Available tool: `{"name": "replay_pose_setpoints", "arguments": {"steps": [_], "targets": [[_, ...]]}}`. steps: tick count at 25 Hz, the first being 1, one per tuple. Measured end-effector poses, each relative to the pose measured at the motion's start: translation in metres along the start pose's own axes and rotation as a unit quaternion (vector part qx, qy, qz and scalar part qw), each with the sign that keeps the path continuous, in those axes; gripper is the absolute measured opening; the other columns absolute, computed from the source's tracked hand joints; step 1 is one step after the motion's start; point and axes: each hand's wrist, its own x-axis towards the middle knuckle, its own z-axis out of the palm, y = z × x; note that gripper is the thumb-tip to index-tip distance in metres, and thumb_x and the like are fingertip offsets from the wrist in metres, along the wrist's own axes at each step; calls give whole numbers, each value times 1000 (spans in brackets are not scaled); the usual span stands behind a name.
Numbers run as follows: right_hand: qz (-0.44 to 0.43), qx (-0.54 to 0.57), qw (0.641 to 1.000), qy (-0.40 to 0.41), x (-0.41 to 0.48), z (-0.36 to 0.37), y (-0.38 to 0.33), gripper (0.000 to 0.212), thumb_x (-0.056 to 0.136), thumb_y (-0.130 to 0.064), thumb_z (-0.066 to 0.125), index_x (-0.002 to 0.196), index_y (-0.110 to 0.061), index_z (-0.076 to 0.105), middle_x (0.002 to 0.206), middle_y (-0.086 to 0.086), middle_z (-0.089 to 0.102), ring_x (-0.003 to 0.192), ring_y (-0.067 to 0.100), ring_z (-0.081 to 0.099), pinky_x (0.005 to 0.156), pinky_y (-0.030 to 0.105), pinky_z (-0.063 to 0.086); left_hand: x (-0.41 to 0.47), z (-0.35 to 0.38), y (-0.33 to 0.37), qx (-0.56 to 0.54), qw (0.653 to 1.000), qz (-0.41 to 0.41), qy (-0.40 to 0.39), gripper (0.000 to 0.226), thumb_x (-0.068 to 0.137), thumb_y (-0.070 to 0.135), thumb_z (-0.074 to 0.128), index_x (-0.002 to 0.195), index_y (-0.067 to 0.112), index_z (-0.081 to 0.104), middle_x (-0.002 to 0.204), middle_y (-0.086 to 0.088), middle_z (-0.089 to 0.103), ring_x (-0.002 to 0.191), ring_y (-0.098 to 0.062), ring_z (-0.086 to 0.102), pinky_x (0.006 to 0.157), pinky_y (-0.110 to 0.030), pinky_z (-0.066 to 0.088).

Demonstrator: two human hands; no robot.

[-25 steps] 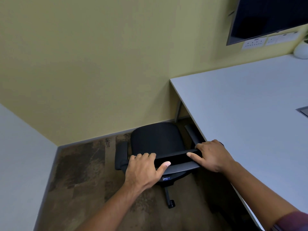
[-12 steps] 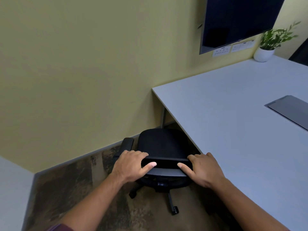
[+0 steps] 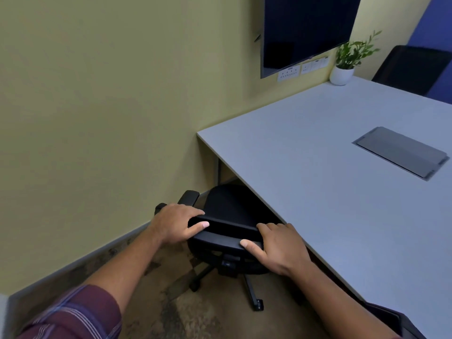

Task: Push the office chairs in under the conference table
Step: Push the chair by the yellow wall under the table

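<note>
A black office chair (image 3: 227, 206) stands at the near left corner of the white conference table (image 3: 330, 167), its seat partly under the table's edge. My left hand (image 3: 176, 223) grips the left end of the chair's backrest top, thumb on the near side. My right hand (image 3: 278, 245) grips the right end of the same backrest, close to the table's edge. The chair's left armrest (image 3: 189, 196) sticks out toward the yellow wall; its right armrest is hidden under the table. Its wheeled base (image 3: 252, 289) shows below.
The yellow wall (image 3: 97, 118) runs close along the chair's left side. A dark screen (image 3: 305, 28) hangs on the wall above sockets. A potted plant (image 3: 344, 67) and a grey cable hatch (image 3: 401, 152) are on the table. Another black chair (image 3: 413, 67) stands at the far side.
The chair has rolled further in under the table with both hands on its backrest. My view has swung right, bringing the plant, hatch and far chair into sight.
</note>
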Motion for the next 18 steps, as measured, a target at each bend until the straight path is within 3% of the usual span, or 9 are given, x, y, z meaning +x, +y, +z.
{"name": "replay_pose_setpoints", "arguments": {"steps": [3,6,12,18], "targets": [[-9,7,1000,-7,3,-2,-7,93,96,-95,8,121,-24,64,102,0,70,90,24,65,85,45,52,16,-7,-16,9,1000,26,-4,63,104,72,34,125,29,75,114,9,80,98,-15,70,81,-35,48],[-18,23,999,-20,14,-5,-7,94,94,-97,9,121,-24,61,103,0,69,88,23,64,80,44,53,32,-7,-29,14,999,38,9,53,106,62,39,115,26,76,107,6,80,93,-18,69,75,-32,37],[-40,39,998,-20,35,-3,1,90,92,-99,14,122,-25,56,103,-1,66,88,23,63,77,44,53,66,-12,-48,20,998,49,17,53,103,57,41,125,27,79,115,8,82,100,-20,74,89,-41,53],[-10,58,998,-7,64,2,0,101,92,-99,7,131,-21,57,113,2,69,97,25,67,80,44,53,110,-14,-72,35,997,66,-12,62,100,62,37,130,27,77,119,8,81,105,-22,74,94,-41,50]]}}
